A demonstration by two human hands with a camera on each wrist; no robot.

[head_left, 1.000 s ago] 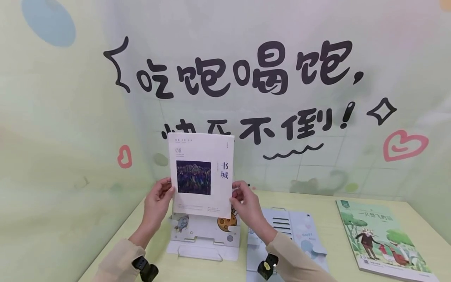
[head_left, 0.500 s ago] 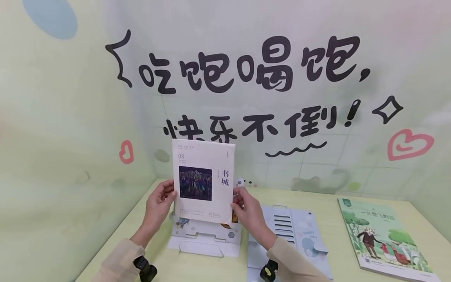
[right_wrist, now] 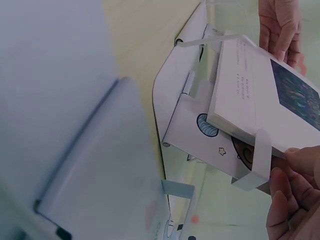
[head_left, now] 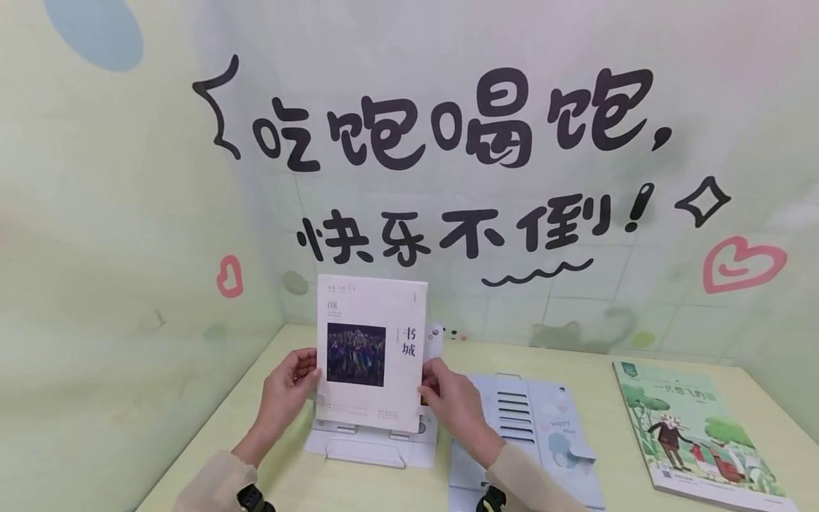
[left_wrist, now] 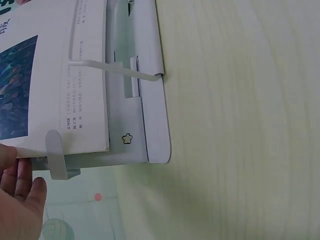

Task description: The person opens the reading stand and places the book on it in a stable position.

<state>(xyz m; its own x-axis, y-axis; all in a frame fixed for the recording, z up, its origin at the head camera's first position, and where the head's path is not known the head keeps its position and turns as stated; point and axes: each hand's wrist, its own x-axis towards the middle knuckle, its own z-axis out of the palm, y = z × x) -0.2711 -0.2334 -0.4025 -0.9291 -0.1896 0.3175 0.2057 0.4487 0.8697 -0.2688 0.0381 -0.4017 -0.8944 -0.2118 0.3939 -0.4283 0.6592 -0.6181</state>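
A white-covered book (head_left: 371, 352) with a dark mountain picture stands upright in front of a white book stand (head_left: 374, 454). My left hand (head_left: 284, 395) pinches the book's left edge, and my right hand (head_left: 457, 402) pinches its right edge. In the left wrist view, a pale side clip (left_wrist: 56, 152) overlaps the cover near the lower corner. Another clip (right_wrist: 261, 160) lies across the book's other side in the right wrist view. The stand's wire bar (left_wrist: 115, 68) crosses before the cover's lower part. A cartoon-printed backboard is mostly hidden behind the book.
Right of the book stand lies a pale blue stand (head_left: 557, 427) with slots, flat on the light wooden table (head_left: 601, 366). Farther right rests a green picture book (head_left: 697, 434). A printed backdrop (head_left: 576, 306) rises behind the table, and another pale wall (head_left: 128, 284) borders the left.
Both hands have lowered the white book down over the stand's backboard and slightly to the right. The backdrop lettering behind it has come into sight. The other items stay put.
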